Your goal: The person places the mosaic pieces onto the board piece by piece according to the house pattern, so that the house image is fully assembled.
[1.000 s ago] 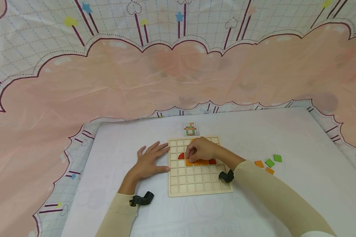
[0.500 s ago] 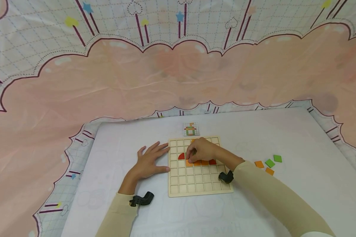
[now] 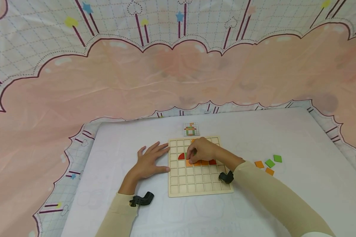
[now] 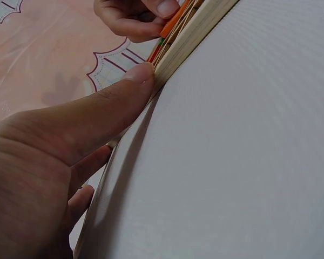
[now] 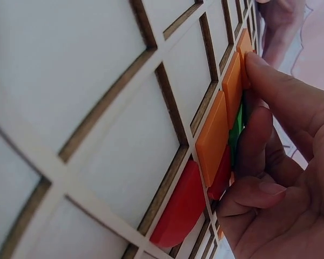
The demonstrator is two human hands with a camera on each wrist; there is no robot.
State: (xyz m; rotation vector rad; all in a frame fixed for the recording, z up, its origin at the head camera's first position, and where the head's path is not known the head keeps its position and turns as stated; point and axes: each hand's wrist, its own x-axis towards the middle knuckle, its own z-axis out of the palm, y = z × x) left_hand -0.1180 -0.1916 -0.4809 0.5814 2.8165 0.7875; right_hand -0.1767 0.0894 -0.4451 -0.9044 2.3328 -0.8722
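Note:
A square wooden grid board [image 3: 200, 195] lies on the white table. My left hand [image 3: 148, 163] spreads its fingers at the board's left edge; in the left wrist view its thumb [image 4: 119, 102] touches the wooden side. Above the board, my right hand [image 3: 203, 149] pinches the leftmost orange square tile [image 3: 189, 163] of a row, thumb against it in the right wrist view. Beside that tile sit more orange tiles [image 5: 211, 137] and a rounded red tile [image 5: 181, 210]. A red quarter-round tile [image 3: 181, 156] lies up and left. Green tiles [image 5: 236, 132] are partly hidden behind the fingers.
Past the board's far edge lies a small pattern card [image 3: 191, 129]. Loose orange tiles [image 3: 259, 164] and green tiles [image 3: 277, 158] are on the table at right. A patterned pink cloth [image 3: 178, 75] hangs behind the table.
My right fingers have shifted very slightly at the leftmost orange tile, and a bit of green now shows beside the red quarter-round tile. The left hand stays put.

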